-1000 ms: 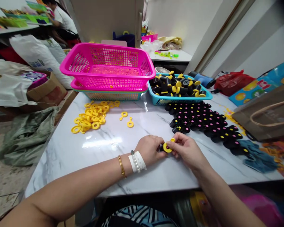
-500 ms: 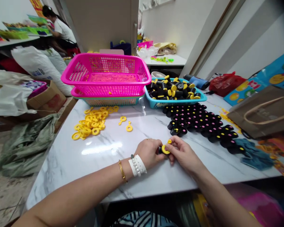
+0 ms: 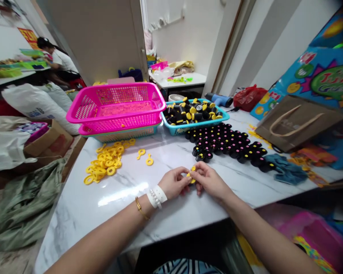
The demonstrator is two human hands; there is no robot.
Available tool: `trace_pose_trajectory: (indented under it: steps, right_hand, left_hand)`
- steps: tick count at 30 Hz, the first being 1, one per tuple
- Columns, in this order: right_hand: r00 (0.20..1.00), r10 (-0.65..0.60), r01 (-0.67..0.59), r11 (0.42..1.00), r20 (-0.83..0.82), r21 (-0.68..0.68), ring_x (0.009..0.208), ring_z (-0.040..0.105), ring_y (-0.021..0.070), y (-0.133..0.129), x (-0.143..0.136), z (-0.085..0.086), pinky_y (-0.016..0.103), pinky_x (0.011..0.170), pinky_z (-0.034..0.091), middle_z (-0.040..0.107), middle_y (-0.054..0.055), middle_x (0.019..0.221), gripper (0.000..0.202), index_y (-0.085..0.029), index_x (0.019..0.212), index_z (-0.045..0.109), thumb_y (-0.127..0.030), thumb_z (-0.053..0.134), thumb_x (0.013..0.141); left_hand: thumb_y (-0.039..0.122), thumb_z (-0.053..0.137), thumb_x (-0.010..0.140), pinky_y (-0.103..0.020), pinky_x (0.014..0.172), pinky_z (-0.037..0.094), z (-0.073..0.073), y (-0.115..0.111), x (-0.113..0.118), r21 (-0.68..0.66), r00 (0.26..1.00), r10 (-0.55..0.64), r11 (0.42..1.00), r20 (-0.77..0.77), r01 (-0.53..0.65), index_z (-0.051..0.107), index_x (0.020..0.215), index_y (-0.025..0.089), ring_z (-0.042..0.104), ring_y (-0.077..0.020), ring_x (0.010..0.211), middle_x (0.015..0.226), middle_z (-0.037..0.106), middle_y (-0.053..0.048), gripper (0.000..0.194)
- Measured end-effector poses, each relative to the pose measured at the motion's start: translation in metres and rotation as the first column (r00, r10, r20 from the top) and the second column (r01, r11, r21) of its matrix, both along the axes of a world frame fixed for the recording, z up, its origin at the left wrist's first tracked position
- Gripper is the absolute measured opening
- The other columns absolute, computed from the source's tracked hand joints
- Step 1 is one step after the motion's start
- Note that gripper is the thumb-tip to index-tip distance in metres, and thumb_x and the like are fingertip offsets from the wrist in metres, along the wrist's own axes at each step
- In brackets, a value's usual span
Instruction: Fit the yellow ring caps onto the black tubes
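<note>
Close in front of me, my left hand (image 3: 175, 183) and my right hand (image 3: 210, 180) meet just above the table, fingertips pinched together. Between them is a small yellow ring piece (image 3: 193, 181) with a tab sticking up, largely covered by my fingers. The black part seen with it earlier is hidden now. To the left lies a heap of yellow tabbed rings (image 3: 104, 161), with two loose ones (image 3: 149, 160) beside it. Beyond my right hand stand rows of black cylinders (image 3: 225, 140) with pink or yellow dots on their tops.
Stacked pink baskets (image 3: 117, 120) stand at the back left. Beside them a blue basket (image 3: 196, 125) holds black cylinders with yellow caps. A brown paper bag (image 3: 297, 123), a blue cloth (image 3: 286, 169) and a red plastic bag (image 3: 250, 97) lie right. Another person (image 3: 58, 61) sits far left.
My view has turned to the right. My hands stay together on the piece; the left fingertips have moved onto its yellow part, and the black part is now covered.
</note>
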State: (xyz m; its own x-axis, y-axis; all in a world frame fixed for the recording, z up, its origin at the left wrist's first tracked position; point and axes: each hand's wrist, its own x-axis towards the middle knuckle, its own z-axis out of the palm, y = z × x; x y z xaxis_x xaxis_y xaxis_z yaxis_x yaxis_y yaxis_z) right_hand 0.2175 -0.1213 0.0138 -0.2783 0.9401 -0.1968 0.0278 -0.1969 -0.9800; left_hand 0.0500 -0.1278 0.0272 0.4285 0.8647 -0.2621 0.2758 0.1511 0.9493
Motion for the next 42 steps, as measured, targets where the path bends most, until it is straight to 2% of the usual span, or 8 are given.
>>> trace_pose_trajectory:
  steps: [7, 15, 22, 25, 29, 33, 38, 42]
  right_hand:
    - [0.99, -0.141, 0.14, 0.964, -0.014, 0.228, 0.045, 0.049, 0.0058, -0.013, -0.006, -0.007, 0.017, 0.039, 0.039, 0.056, -0.004, 0.069, 0.033, -0.019, 0.083, 0.05, -0.049, 0.064, 0.084]
    - [0.986, 0.11, -0.112, 0.994, 0.126, 0.008, 0.037, 0.046, 0.0069, -0.001, -0.004, 0.002, 0.016, 0.034, 0.032, 0.059, -0.004, 0.06, 0.038, -0.02, 0.083, 0.043, -0.054, 0.061, 0.081]
    - [0.943, 0.07, -0.135, 0.973, 0.325, 0.185, 0.039, 0.046, 0.0077, -0.013, -0.003, 0.001, 0.018, 0.036, 0.032, 0.053, -0.006, 0.064, 0.016, -0.021, 0.093, 0.045, -0.037, 0.043, 0.092]
    - [0.881, 0.046, -0.252, 0.887, 0.471, 0.386, 0.062, 0.056, 0.0122, -0.017, 0.003, 0.013, 0.022, 0.054, 0.043, 0.057, -0.001, 0.078, 0.012, -0.02, 0.092, 0.052, -0.019, 0.054, 0.08]
    - [0.752, 0.0, -0.493, 0.664, 0.659, 0.563, 0.069, 0.055, 0.0148, 0.014, -0.003, 0.055, 0.024, 0.06, 0.042, 0.059, 0.0, 0.078, 0.017, -0.02, 0.08, 0.055, -0.009, 0.059, 0.068]
    - [0.739, -0.358, -0.37, 0.494, 0.571, 0.787, 0.075, 0.058, 0.0164, 0.091, -0.037, 0.102, 0.026, 0.069, 0.045, 0.061, 0.003, 0.087, 0.009, -0.02, 0.082, 0.056, -0.015, 0.06, 0.077]
    - [0.697, -0.477, -0.295, 0.489, 0.535, 0.821, 0.087, 0.06, 0.0224, 0.153, -0.067, 0.128, 0.033, 0.078, 0.046, 0.06, 0.011, 0.108, 0.019, -0.016, 0.098, 0.059, -0.02, 0.064, 0.079]
    - [0.688, -0.409, -0.398, 0.477, 0.599, 0.783, 0.092, 0.061, 0.023, 0.111, -0.059, 0.1, 0.033, 0.082, 0.045, 0.063, 0.009, 0.103, 0.011, -0.018, 0.094, 0.061, -0.026, 0.059, 0.087]
  left_hand:
    - [0.031, 0.073, 0.071, -0.026, 0.067, 0.042, -0.009, -0.025, 0.007, 0.519, 0.947, 0.229, 0.851, -0.227, -0.081, 0.062, 0.098, 0.02, 0.056, -0.0168, 0.073, 0.08, 0.061, -0.001, 0.031]
    - [0.02, 0.063, 0.073, -0.026, 0.07, 0.041, -0.012, -0.017, 0.006, 0.522, 0.934, 0.178, 0.853, -0.309, 0.01, 0.067, 0.091, 0.021, 0.057, -0.0166, 0.078, 0.084, 0.059, -0.003, 0.019]
    - [0.027, 0.062, 0.074, -0.023, 0.061, 0.035, -0.009, -0.009, 0.007, 0.487, 0.9, 0.158, 0.871, -0.407, 0.067, 0.069, 0.08, 0.019, 0.054, -0.014, 0.066, 0.07, 0.059, -0.001, 0.012]
    - [0.029, 0.062, 0.076, -0.022, 0.059, 0.035, -0.007, -0.009, 0.004, 0.503, 0.913, 0.101, 0.855, -0.396, 0.123, 0.068, 0.079, 0.019, 0.053, -0.0139, 0.066, 0.069, 0.059, -0.001, 0.013]
    - [0.027, 0.067, 0.072, -0.023, 0.063, 0.04, -0.003, -0.005, -0.015, 0.556, 0.908, 0.091, 0.814, -0.408, 0.169, 0.069, 0.093, 0.018, 0.054, -0.014, 0.067, 0.079, 0.062, -0.002, 0.023]
    - [0.03, 0.063, 0.08, -0.025, 0.069, 0.046, 0.009, 0.017, -0.056, 0.654, 0.83, 0.311, 0.752, -0.463, 0.084, 0.063, 0.117, 0.018, 0.057, -0.0135, 0.066, 0.085, 0.065, -0.003, 0.039]
    - [0.027, 0.051, 0.089, -0.03, 0.077, 0.047, 0.015, 0.051, -0.109, 0.736, 0.558, 0.606, 0.677, -0.567, 0.013, 0.068, 0.108, 0.016, 0.061, -0.0186, 0.08, 0.094, 0.064, -0.008, 0.027]
    - [0.019, 0.049, 0.086, -0.032, 0.074, 0.046, 0.005, 0.059, -0.125, 0.703, 0.474, 0.615, 0.711, -0.631, 0.014, 0.07, 0.097, 0.016, 0.06, -0.0227, 0.085, 0.099, 0.06, -0.011, 0.024]
